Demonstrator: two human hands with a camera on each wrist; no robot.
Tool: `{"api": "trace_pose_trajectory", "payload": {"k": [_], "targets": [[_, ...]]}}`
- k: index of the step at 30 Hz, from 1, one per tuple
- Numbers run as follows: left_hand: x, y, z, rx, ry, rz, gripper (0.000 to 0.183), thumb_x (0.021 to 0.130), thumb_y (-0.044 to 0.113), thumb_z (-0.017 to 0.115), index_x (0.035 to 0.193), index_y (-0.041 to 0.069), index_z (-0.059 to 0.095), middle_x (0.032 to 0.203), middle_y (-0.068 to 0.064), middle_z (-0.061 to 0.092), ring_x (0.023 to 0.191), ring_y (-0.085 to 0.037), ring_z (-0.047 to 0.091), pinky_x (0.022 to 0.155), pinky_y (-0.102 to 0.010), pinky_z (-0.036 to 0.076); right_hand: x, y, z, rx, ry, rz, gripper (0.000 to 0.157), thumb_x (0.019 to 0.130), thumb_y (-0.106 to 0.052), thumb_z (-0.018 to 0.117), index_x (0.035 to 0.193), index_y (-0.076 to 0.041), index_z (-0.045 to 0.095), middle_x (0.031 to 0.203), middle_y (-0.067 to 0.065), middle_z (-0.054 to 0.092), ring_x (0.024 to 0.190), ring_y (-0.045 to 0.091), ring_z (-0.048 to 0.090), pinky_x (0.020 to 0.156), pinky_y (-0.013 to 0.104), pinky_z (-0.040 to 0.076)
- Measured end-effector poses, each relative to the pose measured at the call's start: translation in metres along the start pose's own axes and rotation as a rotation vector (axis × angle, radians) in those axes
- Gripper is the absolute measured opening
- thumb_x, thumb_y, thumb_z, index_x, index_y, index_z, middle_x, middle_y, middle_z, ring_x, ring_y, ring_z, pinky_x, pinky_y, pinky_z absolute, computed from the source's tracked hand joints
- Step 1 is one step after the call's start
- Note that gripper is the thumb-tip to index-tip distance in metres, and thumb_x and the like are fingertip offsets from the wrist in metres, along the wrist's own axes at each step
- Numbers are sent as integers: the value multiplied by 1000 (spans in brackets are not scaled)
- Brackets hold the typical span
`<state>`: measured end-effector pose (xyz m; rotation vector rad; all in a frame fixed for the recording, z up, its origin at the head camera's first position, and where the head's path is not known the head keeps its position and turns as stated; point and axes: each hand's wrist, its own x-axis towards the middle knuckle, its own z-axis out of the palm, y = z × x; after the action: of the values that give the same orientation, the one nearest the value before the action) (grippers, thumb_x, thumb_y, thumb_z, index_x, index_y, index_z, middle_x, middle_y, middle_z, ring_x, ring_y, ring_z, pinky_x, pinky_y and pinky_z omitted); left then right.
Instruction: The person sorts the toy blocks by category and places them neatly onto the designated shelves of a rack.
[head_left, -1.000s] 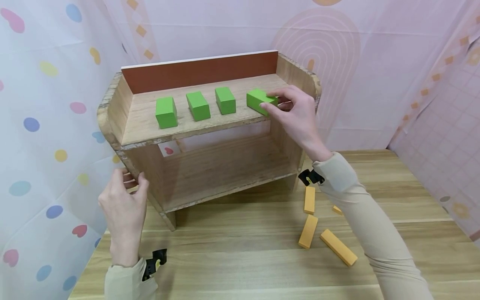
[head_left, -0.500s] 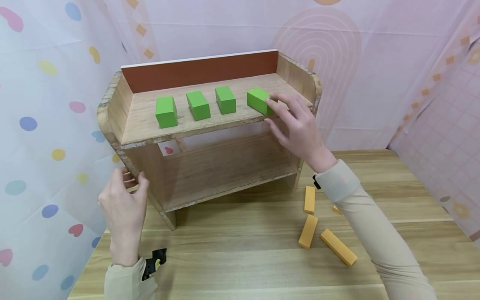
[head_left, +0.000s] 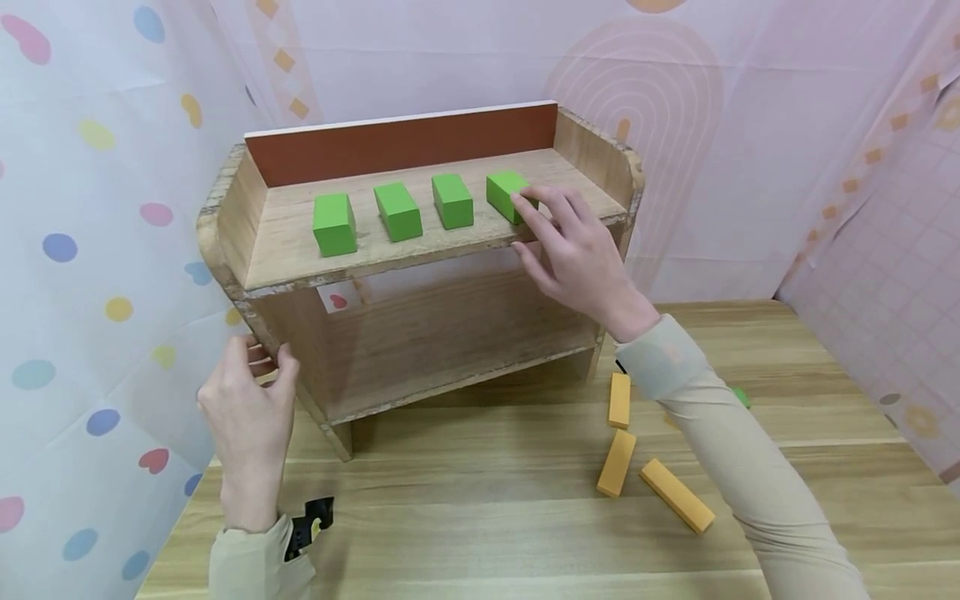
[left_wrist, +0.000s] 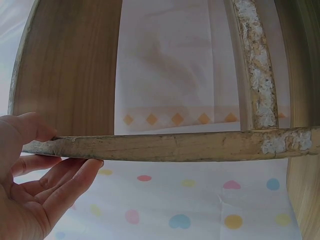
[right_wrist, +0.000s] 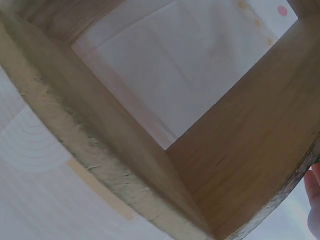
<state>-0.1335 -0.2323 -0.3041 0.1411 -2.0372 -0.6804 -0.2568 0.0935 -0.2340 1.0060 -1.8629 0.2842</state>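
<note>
A two-tier wooden shelf (head_left: 450, 321) stands on the table. Its left side panel (left_wrist: 165, 148) is gripped by my left hand (head_left: 251, 417), thumb on one face and fingers on the other. Several green blocks (head_left: 335, 225) sit in a row on the top board. At the right end of that row, my right hand (head_left: 585, 258) touches the last green block (head_left: 504, 192) with its fingertips. The thumb hangs apart, near the board's front edge. Part of this block is hidden behind the fingers. In the right wrist view only a few fingertips (right_wrist: 314, 187) show at the right edge.
Several orange blocks (head_left: 617, 462) lie on the table (head_left: 465, 525) right of the shelf, partly behind my right sleeve (head_left: 720, 433). A bit of green (head_left: 741, 397) shows past the sleeve. A reddish-brown back strip (head_left: 405, 143) and side panels bound the top board.
My right hand has loosened its hold on the rightmost green block and pushed it slightly left, turning it more in line with the others. My left hand has stayed on the panel.
</note>
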Motion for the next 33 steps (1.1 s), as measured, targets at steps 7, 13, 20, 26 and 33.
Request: {"api": "trace_pose_trajectory", "payload": {"k": [7, 13, 20, 26, 33], "targets": [[-1, 0, 0, -1, -6, -8, 22, 88, 11, 57, 92, -10, 59, 86, -27, 69, 71, -41, 69, 66, 9, 24, 7, -3, 5, -51, -67, 16, 45, 94, -24, 52, 130, 3, 54, 125, 20, 53, 112, 35, 48, 100, 42, 41], [-1, 0, 0, 2, -10, -20, 23, 88, 12, 58, 94, -10, 60, 87, -27, 69, 71, -41, 69, 66, 8, 25, 9, -3, 5, -57, -98, 22, 47, 94, -26, 52, 132, 2, 52, 127, 19, 51, 113, 35, 46, 100, 42, 40], [-1, 1, -1, 5, -12, -23, 23, 88, 12, 58, 94, -10, 59, 87, -27, 69, 71, -41, 69, 66, 8, 24, 9, -4, 4, -43, -116, 32, 48, 95, -27, 51, 133, 1, 51, 128, 19, 50, 115, 34, 46, 102, 42, 39], [-1, 1, 0, 6, -7, -25, 23, 88, 12, 57, 94, -10, 60, 86, -27, 69, 71, -40, 69, 66, 6, 25, 5, -4, 2, 54, -71, 58, 44, 94, -21, 53, 132, 2, 53, 132, 19, 52, 119, 32, 48, 105, 40, 38], [-1, 0, 0, 10, -5, -25, 23, 89, 12, 57, 94, -10, 60, 87, -27, 69, 71, -40, 69, 67, 5, 25, -8, -3, -5, 145, 0, 91, 39, 92, -13, 56, 128, 2, 56, 128, 18, 56, 118, 31, 53, 104, 38, 41]]}}
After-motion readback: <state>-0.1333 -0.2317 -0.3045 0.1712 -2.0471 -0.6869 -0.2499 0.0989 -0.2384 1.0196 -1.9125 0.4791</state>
